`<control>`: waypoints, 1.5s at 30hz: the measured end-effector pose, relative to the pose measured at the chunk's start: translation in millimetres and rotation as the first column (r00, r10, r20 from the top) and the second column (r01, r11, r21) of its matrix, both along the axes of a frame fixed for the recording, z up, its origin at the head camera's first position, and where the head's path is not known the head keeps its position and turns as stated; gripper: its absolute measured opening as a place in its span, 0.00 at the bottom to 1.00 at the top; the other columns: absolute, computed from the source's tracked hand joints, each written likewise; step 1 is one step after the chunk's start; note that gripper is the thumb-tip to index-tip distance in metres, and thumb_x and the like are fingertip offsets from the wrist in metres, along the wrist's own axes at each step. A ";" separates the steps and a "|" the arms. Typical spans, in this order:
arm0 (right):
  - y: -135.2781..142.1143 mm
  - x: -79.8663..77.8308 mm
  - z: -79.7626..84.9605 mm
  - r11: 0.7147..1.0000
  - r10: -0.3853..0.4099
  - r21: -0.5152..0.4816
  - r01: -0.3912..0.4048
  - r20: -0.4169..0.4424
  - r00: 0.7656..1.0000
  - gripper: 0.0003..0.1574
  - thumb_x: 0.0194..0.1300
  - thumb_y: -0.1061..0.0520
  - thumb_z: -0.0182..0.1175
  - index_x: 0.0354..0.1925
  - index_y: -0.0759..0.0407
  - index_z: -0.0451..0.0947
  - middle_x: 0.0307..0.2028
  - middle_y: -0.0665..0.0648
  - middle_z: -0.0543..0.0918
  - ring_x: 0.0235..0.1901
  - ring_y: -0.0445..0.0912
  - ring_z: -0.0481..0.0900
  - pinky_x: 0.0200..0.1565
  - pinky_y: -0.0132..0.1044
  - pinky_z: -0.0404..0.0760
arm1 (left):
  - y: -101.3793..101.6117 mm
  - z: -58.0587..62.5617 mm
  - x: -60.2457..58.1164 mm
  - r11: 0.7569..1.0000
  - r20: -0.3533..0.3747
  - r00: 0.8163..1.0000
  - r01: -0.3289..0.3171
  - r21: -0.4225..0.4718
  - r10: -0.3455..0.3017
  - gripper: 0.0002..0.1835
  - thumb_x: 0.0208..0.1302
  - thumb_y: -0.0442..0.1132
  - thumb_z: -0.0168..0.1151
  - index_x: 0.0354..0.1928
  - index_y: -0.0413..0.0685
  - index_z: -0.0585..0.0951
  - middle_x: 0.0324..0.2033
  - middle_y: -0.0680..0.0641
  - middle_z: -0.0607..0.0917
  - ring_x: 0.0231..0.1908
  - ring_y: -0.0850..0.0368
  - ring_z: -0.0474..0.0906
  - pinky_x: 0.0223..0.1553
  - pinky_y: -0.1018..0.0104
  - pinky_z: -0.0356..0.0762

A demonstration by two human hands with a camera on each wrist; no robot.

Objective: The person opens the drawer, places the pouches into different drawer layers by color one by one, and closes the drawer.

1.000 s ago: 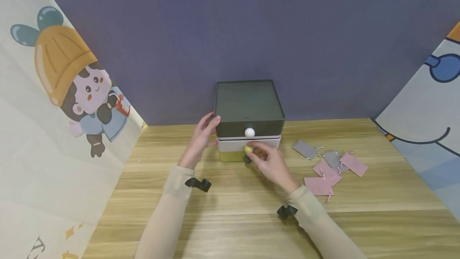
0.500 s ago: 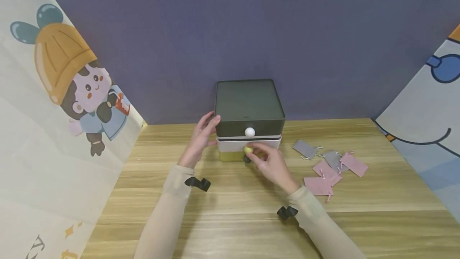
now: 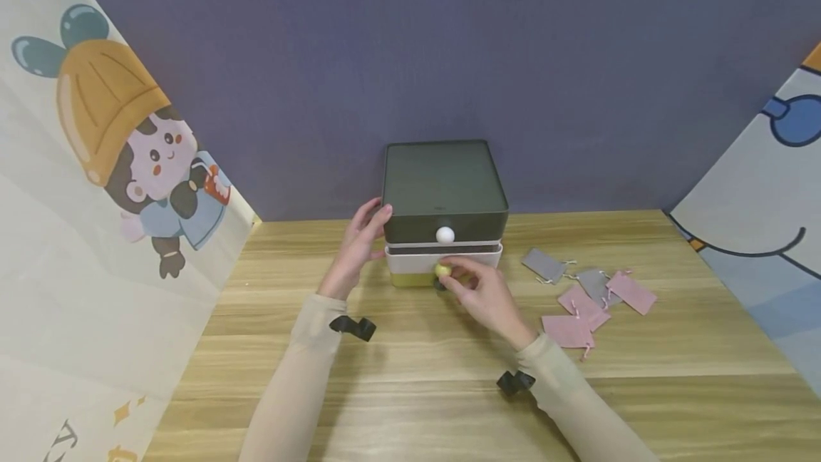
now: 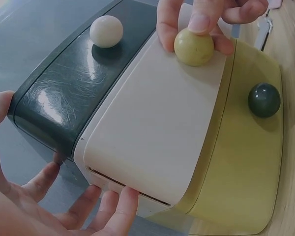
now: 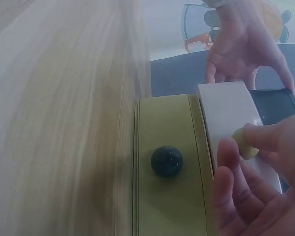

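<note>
A small three-tier drawer box (image 3: 444, 177) stands against the back wall. Its dark green top drawer (image 4: 54, 98) has a white knob (image 3: 445, 235). The white middle drawer (image 4: 147, 118) juts out slightly beyond the other fronts. With thumb and fingers, my right hand (image 3: 481, 294) pinches that drawer's yellow-green knob (image 4: 193, 47). Below it, the yellow-green bottom drawer (image 5: 162, 118) bears a dark green knob (image 5: 167, 161). My left hand (image 3: 354, 252) rests against the box's left side, its thumb at the top front corner and its fingers spread lower down.
To the right of the box, several small drawstring pouches lie on the wooden table (image 3: 410, 391): grey ones (image 3: 544, 267) and pink ones (image 3: 568, 332). A dark blue panel (image 3: 410, 41) rises directly behind the box, and printed cloth walls (image 3: 58, 248) flank the table.
The white middle drawer has slid a little toward me with my right hand on its knob, and the dark gap above it has widened. My left hand stays in place.
</note>
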State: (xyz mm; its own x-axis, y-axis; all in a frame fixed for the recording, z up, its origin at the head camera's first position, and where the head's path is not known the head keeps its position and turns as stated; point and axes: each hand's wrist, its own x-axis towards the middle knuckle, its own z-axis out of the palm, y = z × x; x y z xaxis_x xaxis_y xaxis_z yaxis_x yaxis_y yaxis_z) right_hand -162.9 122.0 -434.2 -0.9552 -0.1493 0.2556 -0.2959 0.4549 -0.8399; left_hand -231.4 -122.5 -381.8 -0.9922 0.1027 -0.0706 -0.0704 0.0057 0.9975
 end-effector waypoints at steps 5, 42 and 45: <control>0.2 3.4 -1.2 1.000 0.002 0.002 -0.002 -0.007 1.000 0.17 0.70 0.58 0.72 0.57 0.53 0.88 0.38 0.56 0.91 0.22 0.52 0.84 0.23 0.33 0.81 | -0.2 -0.9 -1.1 1.000 -0.001 1.000 0.003 0.000 -0.003 0.40 0.76 0.58 0.60 0.84 0.56 0.61 0.79 0.38 0.67 0.73 0.32 0.69 0.66 0.31 0.76; 1.8 16.0 -0.2 1.000 -0.003 0.019 0.002 0.028 1.000 0.19 0.68 0.57 0.73 0.57 0.51 0.89 0.41 0.54 0.93 0.31 0.41 0.85 0.35 0.31 0.85 | -1.2 -4.3 -4.1 1.000 0.012 1.000 0.003 -0.014 -0.003 0.40 0.75 0.60 0.59 0.83 0.58 0.62 0.79 0.38 0.66 0.75 0.32 0.66 0.67 0.31 0.76; 1.7 18.1 1.5 1.000 -0.004 0.020 0.003 0.035 0.999 0.19 0.68 0.56 0.74 0.57 0.50 0.89 0.41 0.53 0.93 0.31 0.40 0.84 0.35 0.31 0.85 | -1.3 -4.0 -3.6 1.000 0.013 1.000 0.005 -0.014 -0.005 0.40 0.76 0.60 0.59 0.83 0.58 0.62 0.79 0.38 0.65 0.75 0.32 0.66 0.66 0.31 0.77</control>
